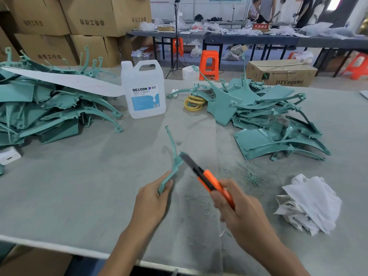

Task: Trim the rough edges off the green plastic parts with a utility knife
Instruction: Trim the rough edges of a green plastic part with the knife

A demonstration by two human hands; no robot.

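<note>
left hand (152, 198) is gripping a green part (172, 166) above the table (79, 192) | right hand (239, 208) is clutching an orange knife (209, 180) | blade is touching the part's upper edge

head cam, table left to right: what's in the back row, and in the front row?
Back: pile of green parts → white jug → yellow rings → second pile of green parts. Front: left hand gripping a green part → utility knife → right hand gripping it → white rags.
</note>
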